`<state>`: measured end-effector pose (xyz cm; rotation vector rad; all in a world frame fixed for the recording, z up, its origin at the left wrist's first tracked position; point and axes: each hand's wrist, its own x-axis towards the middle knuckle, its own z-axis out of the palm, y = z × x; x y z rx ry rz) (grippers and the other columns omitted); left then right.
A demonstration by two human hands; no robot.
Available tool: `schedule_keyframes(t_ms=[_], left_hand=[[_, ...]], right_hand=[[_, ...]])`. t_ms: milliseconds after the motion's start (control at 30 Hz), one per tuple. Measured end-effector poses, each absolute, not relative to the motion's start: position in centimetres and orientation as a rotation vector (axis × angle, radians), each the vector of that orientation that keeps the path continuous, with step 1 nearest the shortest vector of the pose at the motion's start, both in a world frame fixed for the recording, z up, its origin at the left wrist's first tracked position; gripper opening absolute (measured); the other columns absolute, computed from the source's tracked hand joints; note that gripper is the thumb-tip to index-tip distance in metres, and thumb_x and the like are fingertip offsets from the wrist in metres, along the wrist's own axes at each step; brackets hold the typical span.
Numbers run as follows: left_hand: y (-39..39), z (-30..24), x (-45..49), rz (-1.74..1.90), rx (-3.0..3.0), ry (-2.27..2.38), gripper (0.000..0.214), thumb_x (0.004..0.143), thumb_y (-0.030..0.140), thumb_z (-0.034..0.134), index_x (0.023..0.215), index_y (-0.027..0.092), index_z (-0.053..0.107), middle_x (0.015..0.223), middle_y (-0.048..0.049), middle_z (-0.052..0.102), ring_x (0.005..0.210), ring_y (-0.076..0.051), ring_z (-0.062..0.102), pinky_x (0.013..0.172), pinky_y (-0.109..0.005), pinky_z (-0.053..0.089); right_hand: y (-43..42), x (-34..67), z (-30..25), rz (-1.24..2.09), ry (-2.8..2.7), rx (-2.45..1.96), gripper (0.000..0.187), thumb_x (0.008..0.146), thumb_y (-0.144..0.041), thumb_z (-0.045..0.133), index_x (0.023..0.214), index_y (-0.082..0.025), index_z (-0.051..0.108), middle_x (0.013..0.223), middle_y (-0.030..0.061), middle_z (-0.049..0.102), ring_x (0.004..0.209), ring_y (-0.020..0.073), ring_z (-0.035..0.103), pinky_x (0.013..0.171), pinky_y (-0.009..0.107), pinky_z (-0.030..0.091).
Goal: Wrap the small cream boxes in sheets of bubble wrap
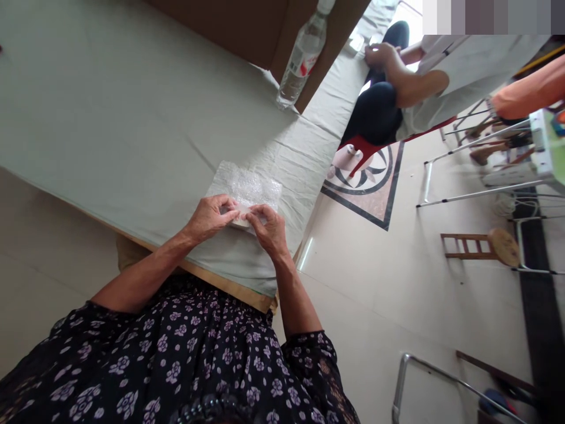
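A clear sheet of bubble wrap (253,184) lies on the cloth-covered table near its corner. At its near edge is a small pale flat piece (241,222), partly hidden by my fingers; its kind cannot be made out. My left hand (212,217) pinches this piece from the left, thumb and forefinger together. From the right, my right hand (268,229) pinches it too, so the fingertips of both hands nearly meet over it.
A clear plastic bottle (300,62) stands by a brown cardboard box (229,23) on the table (110,118). Another person (415,82) sits at the table's far right side. A wooden stool (481,247) and metal-legged furniture occupy the floor to the right.
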<state>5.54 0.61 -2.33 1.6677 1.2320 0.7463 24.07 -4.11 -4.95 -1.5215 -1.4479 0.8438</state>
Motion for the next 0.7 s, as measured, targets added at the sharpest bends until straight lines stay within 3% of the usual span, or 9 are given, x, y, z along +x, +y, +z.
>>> schedule_keyframes(t_ms=[133,300,367,467,567,700], left_hand=[[1.0,-2.3,5.5,0.682,1.656,1.269,0.016,0.074,0.035,0.071,0.070,0.020,0.067,0.087,-0.0049,0.080,0.085,-0.022,0.072,0.080,-0.032,0.052],[1.5,-1.9,5.4,0.584,1.669,1.282,0.017,0.073,0.035,0.072,0.074,0.018,0.071,0.084,-0.0036,0.078,0.077,-0.019,0.066,0.073,-0.030,0.048],[1.7,-1.7,5.5,0.572,1.694,1.280,0.018,0.073,0.036,0.071,0.076,0.018,0.072,0.080,-0.0024,0.076,0.076,-0.018,0.065,0.072,-0.029,0.047],[2.1,-1.5,5.7,0.571,1.714,1.277,0.017,0.072,0.035,0.069,0.071,0.018,0.069,0.072,-0.0005,0.071,0.071,-0.017,0.062,0.069,-0.028,0.045],[2.2,-1.3,5.9,0.559,1.724,1.261,0.018,0.072,0.036,0.068,0.069,0.018,0.066,0.069,-0.0003,0.068,0.069,-0.016,0.060,0.068,-0.028,0.045],[2.0,-1.2,5.0,0.557,1.764,1.254,0.023,0.075,0.041,0.069,0.081,0.019,0.071,0.079,-0.0023,0.073,0.076,-0.019,0.064,0.073,-0.030,0.049]], right_hand=[[-4.0,25.1,-5.1,0.776,-1.523,-1.583,0.015,0.094,-0.038,0.065,0.087,-0.025,0.070,0.089,0.0024,0.079,0.086,0.0213,0.073,0.086,0.036,0.055],[-6.2,25.8,-3.5,0.081,-1.592,-1.787,0.016,0.100,-0.025,0.057,0.096,-0.024,0.073,0.113,0.0089,0.079,0.111,0.0279,0.068,0.102,0.048,0.046],[-7.6,25.0,-2.7,-0.058,-1.710,-1.764,0.018,0.103,-0.023,0.056,0.099,-0.025,0.074,0.117,0.0082,0.078,0.117,0.0271,0.066,0.105,0.048,0.043],[-8.9,23.0,-2.5,-0.035,-1.991,-1.655,0.022,0.105,-0.022,0.055,0.115,-0.025,0.074,0.124,0.0074,0.078,0.122,0.0252,0.064,0.107,0.043,0.041],[-8.9,21.8,-3.4,0.041,-2.123,-1.673,0.033,0.106,-0.022,0.052,0.135,-0.019,0.067,0.143,0.0129,0.071,0.134,0.0277,0.059,0.109,0.043,0.042],[-8.4,21.7,-4.1,0.109,-2.160,-1.766,0.040,0.108,-0.021,0.046,0.144,-0.017,0.062,0.152,0.0168,0.065,0.141,0.0308,0.054,0.112,0.047,0.041]])
